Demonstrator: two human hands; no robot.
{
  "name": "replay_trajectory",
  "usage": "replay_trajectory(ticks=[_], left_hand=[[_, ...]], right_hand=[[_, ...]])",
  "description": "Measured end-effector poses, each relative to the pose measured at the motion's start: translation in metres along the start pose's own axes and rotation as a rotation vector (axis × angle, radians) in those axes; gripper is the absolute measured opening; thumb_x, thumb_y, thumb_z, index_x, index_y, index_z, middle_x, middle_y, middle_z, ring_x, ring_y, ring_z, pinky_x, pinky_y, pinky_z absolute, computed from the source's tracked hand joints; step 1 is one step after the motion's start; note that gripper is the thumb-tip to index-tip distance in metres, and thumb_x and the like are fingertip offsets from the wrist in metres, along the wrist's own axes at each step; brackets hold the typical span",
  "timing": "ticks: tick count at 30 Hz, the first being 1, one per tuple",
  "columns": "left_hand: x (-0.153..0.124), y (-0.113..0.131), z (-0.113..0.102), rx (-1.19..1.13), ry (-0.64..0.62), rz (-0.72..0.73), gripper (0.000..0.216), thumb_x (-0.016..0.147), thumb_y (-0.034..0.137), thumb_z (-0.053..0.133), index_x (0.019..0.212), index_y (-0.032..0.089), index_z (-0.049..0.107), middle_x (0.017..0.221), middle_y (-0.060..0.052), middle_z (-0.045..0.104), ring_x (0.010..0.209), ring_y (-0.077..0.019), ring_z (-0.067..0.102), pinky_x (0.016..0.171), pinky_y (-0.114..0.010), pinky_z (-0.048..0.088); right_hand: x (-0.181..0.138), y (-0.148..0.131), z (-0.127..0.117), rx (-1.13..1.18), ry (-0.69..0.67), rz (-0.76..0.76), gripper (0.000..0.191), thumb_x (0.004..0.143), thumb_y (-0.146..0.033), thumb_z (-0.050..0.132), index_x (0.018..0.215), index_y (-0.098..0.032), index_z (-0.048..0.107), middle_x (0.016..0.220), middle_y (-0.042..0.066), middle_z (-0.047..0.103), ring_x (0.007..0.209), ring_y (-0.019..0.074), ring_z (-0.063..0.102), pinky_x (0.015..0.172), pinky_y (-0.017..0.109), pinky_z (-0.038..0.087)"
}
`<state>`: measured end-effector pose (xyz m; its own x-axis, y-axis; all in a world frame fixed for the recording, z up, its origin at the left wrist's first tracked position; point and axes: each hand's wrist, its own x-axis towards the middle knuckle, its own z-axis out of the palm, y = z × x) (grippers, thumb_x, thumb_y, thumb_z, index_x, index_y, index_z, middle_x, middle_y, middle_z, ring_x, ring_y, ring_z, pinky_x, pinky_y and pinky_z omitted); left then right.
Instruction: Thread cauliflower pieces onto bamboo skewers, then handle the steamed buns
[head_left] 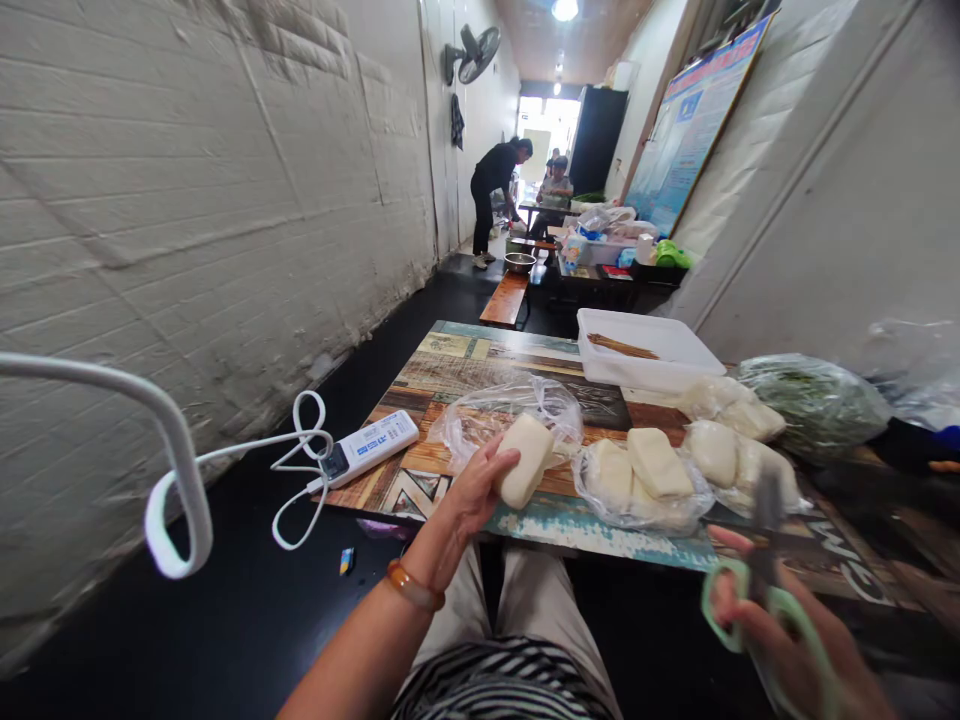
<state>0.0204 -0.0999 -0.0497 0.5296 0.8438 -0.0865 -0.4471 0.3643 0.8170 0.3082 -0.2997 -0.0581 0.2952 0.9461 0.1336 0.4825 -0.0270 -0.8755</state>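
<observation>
My left hand (476, 490) is closed round a pale white block of food (525, 458), held just above the near edge of the patterned table (450, 372). Behind the block lies an empty clear plastic bag (510, 412). My right hand (787, 640), low at the right and blurred, has its fingers through the green handles of a pair of scissors (765, 580), blades pointing up. Between the hands, an open bag (645, 480) holds several more white blocks. Further bags of white blocks (731, 440) sit to its right.
A white tray (645, 345) with wooden sticks stands at the table's far side. A bag of greens (814, 400) lies at the right. A white power strip (371, 447) with its cable rests on the left corner. People work at tables (559, 215) far down the corridor.
</observation>
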Motion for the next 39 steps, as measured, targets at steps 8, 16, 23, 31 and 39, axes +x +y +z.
replay_trajectory(ticks=[8, 16, 23, 31, 39], left_hand=[[-0.010, 0.019, -0.015, 0.154, 0.075, 0.027, 0.054, 0.061, 0.035, 0.080, 0.109, 0.017, 0.064, 0.104, -0.008, 0.067, 0.088, -0.0186, 0.060, 0.070, -0.022, 0.043], [0.001, 0.018, -0.014, 0.234, 0.128, 0.024, 0.054, 0.062, 0.041, 0.080, 0.107, 0.014, 0.065, 0.092, -0.007, 0.068, 0.077, -0.0157, 0.059, 0.067, -0.022, 0.042], [0.007, 0.024, -0.019, 0.308, 0.129, 0.020, 0.057, 0.061, 0.042, 0.080, 0.109, 0.015, 0.066, 0.088, -0.005, 0.068, 0.072, -0.0145, 0.057, 0.063, -0.021, 0.041], [0.010, 0.028, -0.029, 0.242, 0.130, 0.055, 0.051, 0.063, 0.040, 0.079, 0.106, 0.015, 0.067, 0.093, -0.006, 0.069, 0.076, -0.0156, 0.059, 0.069, -0.023, 0.043], [0.009, 0.030, -0.037, 0.302, 0.067, 0.079, 0.043, 0.068, 0.039, 0.077, 0.103, 0.017, 0.068, 0.096, -0.005, 0.068, 0.083, -0.0172, 0.059, 0.073, -0.023, 0.042]], right_hand=[[0.058, -0.040, 0.086, 0.041, -0.163, -0.001, 0.059, 0.068, -0.045, 0.074, 0.121, -0.022, 0.064, 0.111, 0.010, 0.070, 0.096, 0.0286, 0.068, 0.088, 0.042, 0.055], [0.086, -0.057, 0.075, -0.334, -0.373, -0.237, 0.064, 0.070, -0.036, 0.069, 0.132, -0.026, 0.055, 0.127, 0.008, 0.061, 0.115, 0.0284, 0.058, 0.101, 0.046, 0.046], [0.104, -0.064, 0.080, -0.351, -0.470, -0.239, 0.070, 0.069, -0.041, 0.071, 0.136, -0.030, 0.052, 0.125, 0.006, 0.062, 0.113, 0.0281, 0.060, 0.100, 0.045, 0.045], [0.120, -0.075, 0.086, -0.379, -0.526, -0.261, 0.077, 0.066, -0.044, 0.075, 0.137, -0.028, 0.051, 0.133, 0.007, 0.058, 0.118, 0.0302, 0.057, 0.102, 0.045, 0.044], [0.131, -0.082, 0.094, -0.279, -0.550, -0.248, 0.078, 0.060, -0.044, 0.080, 0.132, -0.029, 0.057, 0.133, 0.007, 0.059, 0.119, 0.0340, 0.056, 0.103, 0.051, 0.041]])
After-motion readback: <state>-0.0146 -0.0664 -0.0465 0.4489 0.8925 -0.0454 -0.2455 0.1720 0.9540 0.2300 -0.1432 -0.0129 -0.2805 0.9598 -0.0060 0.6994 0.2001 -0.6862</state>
